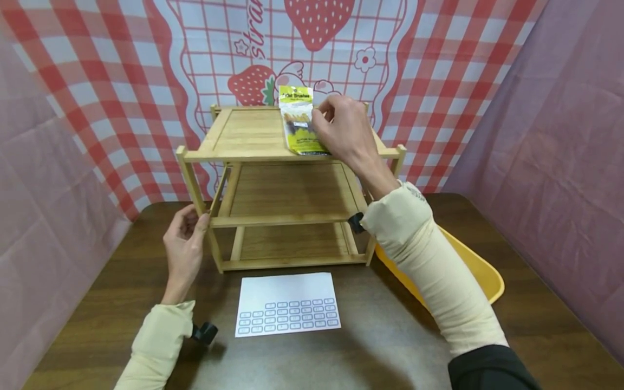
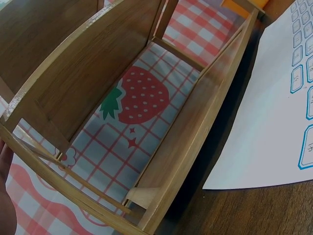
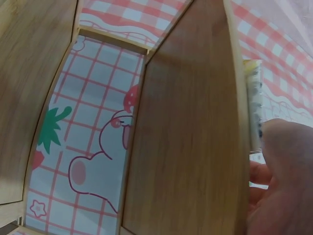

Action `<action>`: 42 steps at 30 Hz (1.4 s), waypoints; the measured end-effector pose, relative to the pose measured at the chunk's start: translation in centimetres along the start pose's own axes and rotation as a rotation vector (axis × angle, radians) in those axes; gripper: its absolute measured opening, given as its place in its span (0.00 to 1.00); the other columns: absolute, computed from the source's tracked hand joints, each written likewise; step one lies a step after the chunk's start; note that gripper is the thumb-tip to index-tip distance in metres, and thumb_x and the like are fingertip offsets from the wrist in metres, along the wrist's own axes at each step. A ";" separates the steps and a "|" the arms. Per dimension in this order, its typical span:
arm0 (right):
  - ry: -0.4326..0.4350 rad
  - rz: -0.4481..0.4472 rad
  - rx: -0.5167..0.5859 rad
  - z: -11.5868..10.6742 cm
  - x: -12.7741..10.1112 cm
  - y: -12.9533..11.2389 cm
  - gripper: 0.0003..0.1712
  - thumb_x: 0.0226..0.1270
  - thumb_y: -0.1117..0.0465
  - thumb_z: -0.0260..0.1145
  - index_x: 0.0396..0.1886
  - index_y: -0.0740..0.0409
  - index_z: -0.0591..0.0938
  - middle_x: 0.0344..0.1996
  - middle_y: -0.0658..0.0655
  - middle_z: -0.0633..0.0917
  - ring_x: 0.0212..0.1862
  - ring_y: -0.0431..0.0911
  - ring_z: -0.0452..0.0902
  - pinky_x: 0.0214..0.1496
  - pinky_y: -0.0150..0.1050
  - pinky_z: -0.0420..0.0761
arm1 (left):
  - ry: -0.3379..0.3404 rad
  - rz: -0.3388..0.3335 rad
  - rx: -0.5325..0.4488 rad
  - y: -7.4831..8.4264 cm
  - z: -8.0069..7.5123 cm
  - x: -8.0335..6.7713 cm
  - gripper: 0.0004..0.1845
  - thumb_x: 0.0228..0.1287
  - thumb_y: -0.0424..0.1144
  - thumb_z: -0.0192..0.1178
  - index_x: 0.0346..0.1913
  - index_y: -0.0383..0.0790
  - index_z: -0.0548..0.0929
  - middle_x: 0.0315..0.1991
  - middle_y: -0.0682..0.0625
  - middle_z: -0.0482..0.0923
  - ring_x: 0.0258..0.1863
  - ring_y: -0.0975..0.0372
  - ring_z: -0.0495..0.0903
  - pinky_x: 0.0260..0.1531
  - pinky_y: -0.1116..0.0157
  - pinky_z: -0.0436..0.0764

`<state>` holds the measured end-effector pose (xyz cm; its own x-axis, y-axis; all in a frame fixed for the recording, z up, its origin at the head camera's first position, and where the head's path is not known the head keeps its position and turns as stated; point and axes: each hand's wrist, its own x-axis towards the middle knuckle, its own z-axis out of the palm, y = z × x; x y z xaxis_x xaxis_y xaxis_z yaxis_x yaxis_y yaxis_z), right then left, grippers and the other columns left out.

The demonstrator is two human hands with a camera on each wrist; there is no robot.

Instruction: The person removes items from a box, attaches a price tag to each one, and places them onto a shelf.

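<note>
A three-tier wooden shelf (image 1: 258,130) stands on the table. Upon its top board, toward the right, is a yellow and clear packet (image 1: 304,142) whose print reads "Artist Brushes". My right hand (image 1: 348,130) pinches the packet's right edge between thumb and fingers. From the side, the right wrist view shows the packet (image 3: 254,105) along the top board, with part of the right hand (image 3: 286,171) beside it. Lower down, my left hand (image 1: 184,244) holds the shelf's front left post near the middle tier. Only a sliver of the left hand (image 2: 7,196) appears in the left wrist view.
On the table before the shelf lies a white sheet (image 1: 287,290) printed with rows of small blue boxes. A yellow tray (image 1: 480,271) sits at the right, partly behind the right sleeve. Behind hangs a red-and-white checked strawberry cloth (image 1: 429,70); pink cloth covers both sides.
</note>
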<state>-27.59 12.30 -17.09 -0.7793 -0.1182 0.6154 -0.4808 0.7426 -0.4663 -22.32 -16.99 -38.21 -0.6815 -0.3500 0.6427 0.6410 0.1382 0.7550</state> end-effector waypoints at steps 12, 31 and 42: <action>0.163 -0.210 0.032 -1.4 -3.5 -0.3 0.08 0.73 0.66 0.61 0.39 0.67 0.83 0.33 0.61 0.82 0.38 0.52 0.76 0.44 0.41 0.76 | 0.003 -0.002 -0.003 -0.4 0.1 -0.2 0.17 0.73 0.30 0.64 0.56 0.19 0.79 0.40 0.49 0.82 0.38 0.63 0.79 0.40 0.72 0.78; 0.196 -0.393 0.123 -1.6 -9.8 3.6 0.07 0.71 0.68 0.66 0.42 0.71 0.82 0.34 0.62 0.84 0.34 0.49 0.76 0.36 0.36 0.76 | -0.001 -0.003 0.017 -0.1 0.1 -0.2 0.15 0.70 0.18 0.58 0.57 0.13 0.74 0.41 0.54 0.81 0.40 0.65 0.79 0.44 0.73 0.79; 0.203 -0.370 0.152 -1.7 -12.0 6.4 0.06 0.69 0.71 0.68 0.42 0.71 0.83 0.34 0.63 0.84 0.34 0.48 0.77 0.35 0.31 0.75 | -0.027 -0.061 -0.016 0.5 -0.4 -0.2 0.15 0.69 0.21 0.62 0.56 0.23 0.80 0.43 0.49 0.84 0.42 0.63 0.82 0.49 0.71 0.81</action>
<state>-20.59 19.61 -26.39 -0.4567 -0.2148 0.8633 -0.7777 0.5675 -0.2702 -21.75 -17.23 -38.02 -0.7288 -0.3318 0.5990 0.6033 0.1027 0.7909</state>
